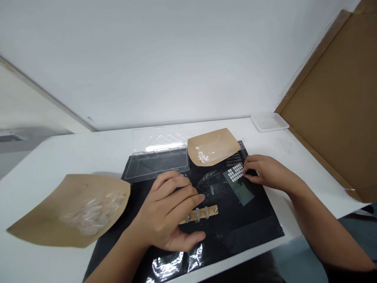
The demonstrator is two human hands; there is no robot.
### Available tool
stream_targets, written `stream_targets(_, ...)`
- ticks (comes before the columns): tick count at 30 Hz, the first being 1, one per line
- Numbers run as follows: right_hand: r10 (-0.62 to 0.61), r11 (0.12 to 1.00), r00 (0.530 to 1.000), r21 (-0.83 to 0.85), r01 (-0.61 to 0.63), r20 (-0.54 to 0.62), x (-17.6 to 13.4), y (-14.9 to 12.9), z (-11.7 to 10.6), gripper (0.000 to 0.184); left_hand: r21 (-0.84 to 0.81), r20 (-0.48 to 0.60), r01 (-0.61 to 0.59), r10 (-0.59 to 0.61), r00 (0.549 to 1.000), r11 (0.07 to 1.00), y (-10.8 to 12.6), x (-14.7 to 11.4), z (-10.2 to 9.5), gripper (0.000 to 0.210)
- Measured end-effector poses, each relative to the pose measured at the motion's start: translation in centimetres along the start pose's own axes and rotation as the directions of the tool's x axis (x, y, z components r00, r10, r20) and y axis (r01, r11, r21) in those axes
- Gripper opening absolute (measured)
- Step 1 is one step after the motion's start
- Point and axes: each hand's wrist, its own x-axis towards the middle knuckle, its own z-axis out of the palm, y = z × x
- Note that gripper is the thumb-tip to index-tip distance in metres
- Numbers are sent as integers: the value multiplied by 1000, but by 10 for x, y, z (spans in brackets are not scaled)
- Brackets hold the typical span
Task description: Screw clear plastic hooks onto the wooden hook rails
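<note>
My left hand (166,214) arches over a narrow yellowish strip (202,213), thumb and fingers apart on either side of it. Several small translucent pieces sit along the strip; its left end is hidden under my palm. Farther right, my right hand (260,171) has its fingertips pinched at the right edge of a sheet of small whitish tabs (235,172). Whatever lies between those fingertips is too small to make out. The sheet has a bare greenish clear part (243,192) toward me. A thin dark tool (208,179) lies between my hands.
A black mat (235,228) covers the table's middle. On the left, a brown paper (53,212) holds clear slivers; another brown paper (219,147) bears white bits. A clear compartment box (157,161) lies behind my left hand. A plastic tub (269,122) stands near the cardboard (332,102).
</note>
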Motion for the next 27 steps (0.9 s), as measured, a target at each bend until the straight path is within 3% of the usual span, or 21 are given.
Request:
stream_targets(11, 6, 929, 998, -369, 17, 63, 4, -20, 7, 23, 0, 10, 9, -9, 1000, 1000, 0, -1, 1, 42)
stream_targets(27, -30, 934, 999, -355, 32, 13, 10, -13, 10, 18, 0, -4, 16, -16, 1000, 1000, 1, 1, 0, 42)
